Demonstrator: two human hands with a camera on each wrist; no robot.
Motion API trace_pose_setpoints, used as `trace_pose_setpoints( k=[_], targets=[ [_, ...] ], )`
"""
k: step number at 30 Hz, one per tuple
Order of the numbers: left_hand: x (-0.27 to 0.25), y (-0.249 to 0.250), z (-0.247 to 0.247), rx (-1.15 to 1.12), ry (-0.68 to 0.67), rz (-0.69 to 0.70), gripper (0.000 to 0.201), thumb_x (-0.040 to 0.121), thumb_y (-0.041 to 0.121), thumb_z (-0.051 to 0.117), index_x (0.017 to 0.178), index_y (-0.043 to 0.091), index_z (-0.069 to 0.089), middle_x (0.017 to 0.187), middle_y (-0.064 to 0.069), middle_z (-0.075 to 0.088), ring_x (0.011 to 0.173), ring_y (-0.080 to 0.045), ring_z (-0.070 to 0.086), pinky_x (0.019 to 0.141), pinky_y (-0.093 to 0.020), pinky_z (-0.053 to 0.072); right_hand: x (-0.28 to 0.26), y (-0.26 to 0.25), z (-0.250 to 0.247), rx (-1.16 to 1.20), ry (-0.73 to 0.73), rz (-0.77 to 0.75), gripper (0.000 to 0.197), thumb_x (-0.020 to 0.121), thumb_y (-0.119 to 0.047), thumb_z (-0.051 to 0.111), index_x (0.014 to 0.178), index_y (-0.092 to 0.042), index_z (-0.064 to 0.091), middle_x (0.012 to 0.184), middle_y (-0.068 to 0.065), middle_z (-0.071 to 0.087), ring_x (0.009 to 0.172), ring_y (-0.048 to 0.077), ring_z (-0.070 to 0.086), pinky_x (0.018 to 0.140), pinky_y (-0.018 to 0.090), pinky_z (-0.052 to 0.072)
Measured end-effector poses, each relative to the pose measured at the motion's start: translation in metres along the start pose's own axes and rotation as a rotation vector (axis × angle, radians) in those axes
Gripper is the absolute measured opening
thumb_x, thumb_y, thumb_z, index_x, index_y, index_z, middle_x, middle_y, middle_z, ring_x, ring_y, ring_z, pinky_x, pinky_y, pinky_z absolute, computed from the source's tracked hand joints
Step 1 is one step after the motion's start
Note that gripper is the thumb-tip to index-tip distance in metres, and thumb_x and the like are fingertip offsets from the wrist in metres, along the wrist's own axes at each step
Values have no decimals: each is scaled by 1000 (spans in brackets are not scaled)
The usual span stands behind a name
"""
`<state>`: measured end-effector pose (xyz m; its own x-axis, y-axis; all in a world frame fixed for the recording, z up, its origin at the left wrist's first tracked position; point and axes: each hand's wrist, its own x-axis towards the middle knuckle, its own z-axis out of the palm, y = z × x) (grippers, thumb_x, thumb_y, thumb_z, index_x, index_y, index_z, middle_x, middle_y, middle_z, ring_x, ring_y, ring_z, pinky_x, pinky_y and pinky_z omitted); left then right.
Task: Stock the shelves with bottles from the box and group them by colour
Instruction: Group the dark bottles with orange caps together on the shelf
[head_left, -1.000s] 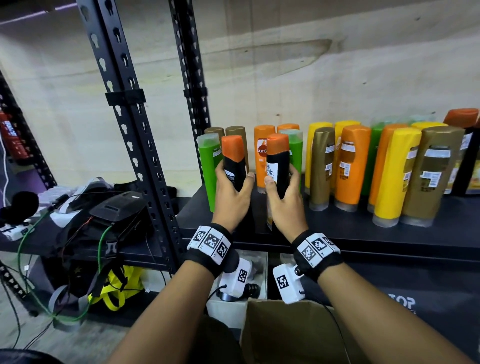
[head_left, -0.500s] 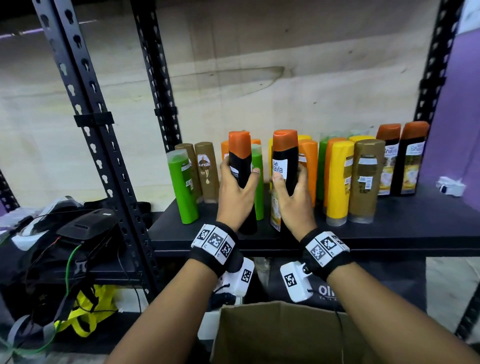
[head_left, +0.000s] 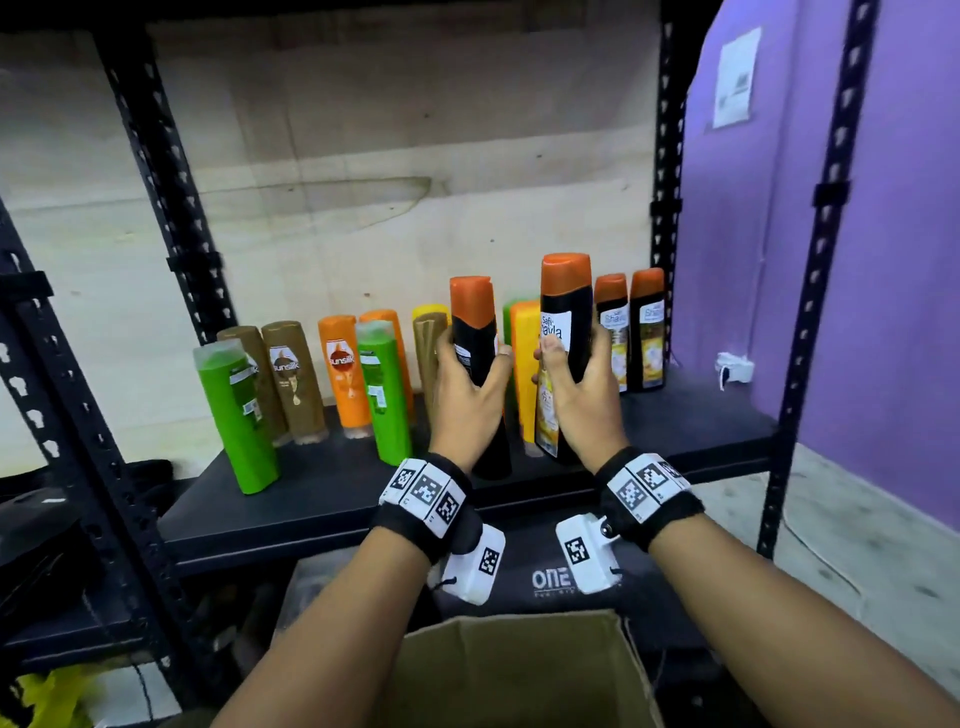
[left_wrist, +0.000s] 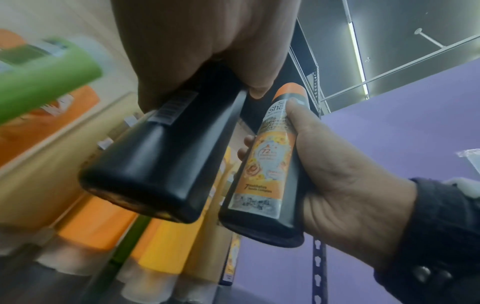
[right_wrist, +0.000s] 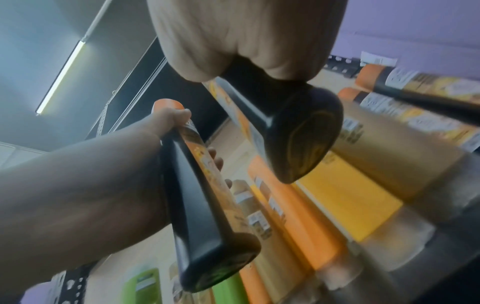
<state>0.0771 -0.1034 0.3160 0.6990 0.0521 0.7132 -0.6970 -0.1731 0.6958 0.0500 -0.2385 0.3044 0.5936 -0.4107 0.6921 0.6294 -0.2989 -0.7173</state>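
My left hand (head_left: 465, 392) grips a black bottle with an orange cap (head_left: 475, 332), held upright above the black shelf (head_left: 322, 499). My right hand (head_left: 582, 395) grips a second black bottle with an orange cap (head_left: 565, 322), its label facing me. Both hang in front of the row of bottles, side by side. In the left wrist view the left bottle's base (left_wrist: 145, 197) fills the middle and the right bottle (left_wrist: 267, 164) is beside it. Two matching black bottles (head_left: 631, 327) stand at the right end of the shelf. The open cardboard box (head_left: 519, 670) lies below my forearms.
Green (head_left: 234, 415), brown (head_left: 291, 379), orange (head_left: 343, 369) and yellow (head_left: 524, 374) bottles stand mixed along the shelf. Black perforated uprights (head_left: 171, 218) frame the rack. A purple wall (head_left: 883, 260) is at the right, with a small white device (head_left: 735, 366) on the shelf's right end.
Both hands have carried their black bottles to the right along the shelf, and the view has turned right with them, bringing the black pair at the shelf's right end close.
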Motion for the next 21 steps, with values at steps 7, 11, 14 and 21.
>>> trace_pose_setpoints(
  k=[7,11,14,21],
  targets=[
    [-10,13,62,-107,-113,-40,60,97,33,66,147,21,35,122,13,61,109,12,58,86,-3,42,18,2,-63,-50,51,5,49,90,-72,51,129,-44,43,114,-34,64,108,-12,60,82,0,42],
    [-15,15,101,-144,-154,-50,61,98,31,64,149,20,32,131,12,58,118,9,54,96,-10,42,25,16,-97,-45,92,31,54,89,-74,49,131,-40,43,113,-30,67,106,-11,62,80,1,44],
    [-20,8,128,-144,-205,-51,70,98,36,63,154,21,24,150,5,47,138,-5,43,113,-23,35,32,35,-121,-56,81,66,34,92,-71,47,122,-57,41,113,-35,65,107,-12,61,80,1,44],
    [-28,-15,183,-145,-271,-126,65,98,35,63,150,26,25,144,10,50,128,2,47,95,2,33,54,82,-161,-91,44,95,57,94,-68,46,137,-31,40,116,-32,63,111,-9,60,89,10,46]
  ],
)
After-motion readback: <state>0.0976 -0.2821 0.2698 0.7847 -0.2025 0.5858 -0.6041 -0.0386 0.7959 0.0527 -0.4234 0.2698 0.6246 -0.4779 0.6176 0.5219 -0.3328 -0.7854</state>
